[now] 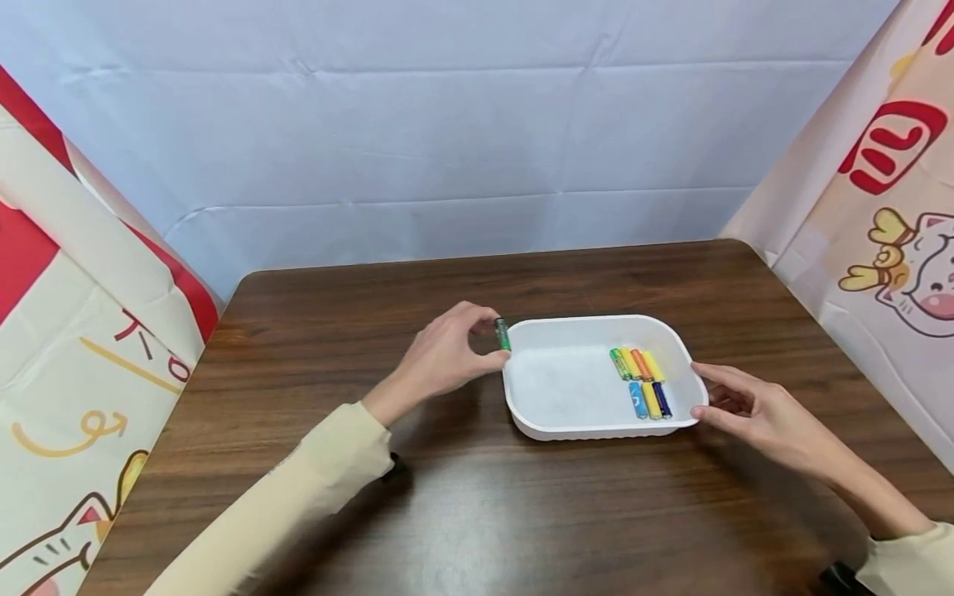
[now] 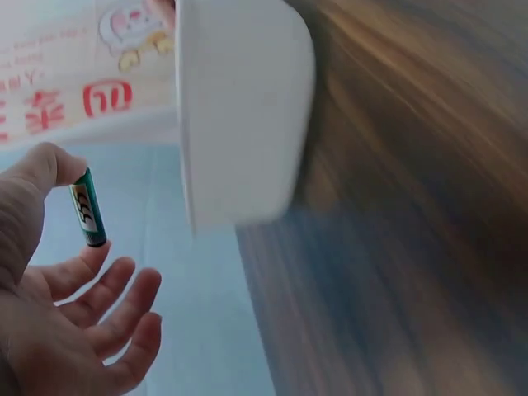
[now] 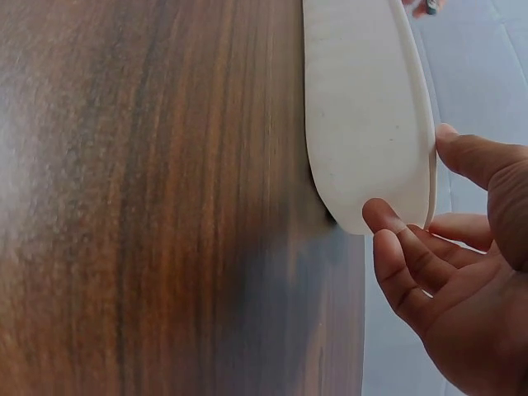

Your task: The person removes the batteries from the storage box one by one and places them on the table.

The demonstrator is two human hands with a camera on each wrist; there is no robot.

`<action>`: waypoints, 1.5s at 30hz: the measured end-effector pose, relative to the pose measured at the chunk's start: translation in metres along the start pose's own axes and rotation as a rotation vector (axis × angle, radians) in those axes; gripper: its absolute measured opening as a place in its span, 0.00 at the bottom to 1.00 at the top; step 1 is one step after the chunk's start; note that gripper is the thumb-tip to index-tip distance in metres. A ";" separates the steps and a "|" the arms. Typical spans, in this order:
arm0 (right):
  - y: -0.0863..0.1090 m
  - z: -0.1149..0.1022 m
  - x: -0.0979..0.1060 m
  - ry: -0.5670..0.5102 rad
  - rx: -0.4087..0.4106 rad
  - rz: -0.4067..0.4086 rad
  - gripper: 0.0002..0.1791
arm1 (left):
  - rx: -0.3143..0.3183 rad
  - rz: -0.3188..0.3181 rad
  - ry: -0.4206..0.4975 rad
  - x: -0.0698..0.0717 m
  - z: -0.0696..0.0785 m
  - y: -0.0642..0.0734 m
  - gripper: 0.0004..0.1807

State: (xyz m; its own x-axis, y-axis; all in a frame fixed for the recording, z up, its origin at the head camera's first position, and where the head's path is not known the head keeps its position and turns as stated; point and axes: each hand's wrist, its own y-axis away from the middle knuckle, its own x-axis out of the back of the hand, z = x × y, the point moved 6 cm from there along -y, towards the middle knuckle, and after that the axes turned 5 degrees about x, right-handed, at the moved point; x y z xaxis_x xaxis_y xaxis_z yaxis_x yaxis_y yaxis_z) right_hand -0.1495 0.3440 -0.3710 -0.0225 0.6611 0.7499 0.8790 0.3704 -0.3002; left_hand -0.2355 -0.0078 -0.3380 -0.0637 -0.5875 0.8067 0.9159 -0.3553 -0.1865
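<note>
My left hand (image 1: 447,352) pinches a green battery (image 1: 503,334) end to end between thumb and index finger, just beyond the left rim of a white plastic tray (image 1: 574,430). The left wrist view shows this battery (image 2: 88,209) with dark ends and a pale label, the other fingers loosely bent below it. At the tray's right end my right hand (image 1: 753,418) holds the rim and outer wall, its thumb (image 3: 478,157) on the rim. Inside the tray's right side lie several batteries in two rows: green, yellow and orange ones (image 1: 641,365) farther back, blue and yellow ones (image 1: 651,401) nearer.
A dark wood-grain table (image 1: 477,513) carries the tray. Behind it hangs a pale cloth (image 1: 447,132), and printed cloths (image 1: 894,273) stand at both sides. The left part of the tray floor (image 1: 566,389) shows bare white.
</note>
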 end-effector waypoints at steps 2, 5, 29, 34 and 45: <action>0.000 0.000 0.000 -0.003 -0.001 -0.005 0.31 | 0.011 0.000 -0.002 0.004 -0.014 0.004 0.23; 0.000 0.001 0.000 -0.008 0.002 -0.011 0.31 | 0.021 -0.011 -0.008 0.006 -0.034 0.011 0.22; 0.001 0.003 -0.001 -0.019 -0.015 -0.024 0.32 | 0.102 -0.211 -0.234 -0.005 -0.108 0.034 0.25; 0.001 0.003 -0.001 -0.026 -0.014 -0.022 0.32 | 0.097 -0.210 -0.254 -0.006 -0.111 0.036 0.24; 0.003 0.004 -0.001 0.003 -0.034 -0.033 0.32 | 0.111 -0.214 -0.253 -0.006 -0.110 0.038 0.27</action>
State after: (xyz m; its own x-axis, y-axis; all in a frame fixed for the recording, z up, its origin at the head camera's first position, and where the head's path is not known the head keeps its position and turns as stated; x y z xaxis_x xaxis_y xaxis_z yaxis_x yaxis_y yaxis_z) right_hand -0.1490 0.3468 -0.3751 -0.0501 0.6474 0.7605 0.8935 0.3693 -0.2555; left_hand -0.2443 -0.0978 -0.4113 -0.1711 -0.3045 0.9370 0.9308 -0.3618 0.0524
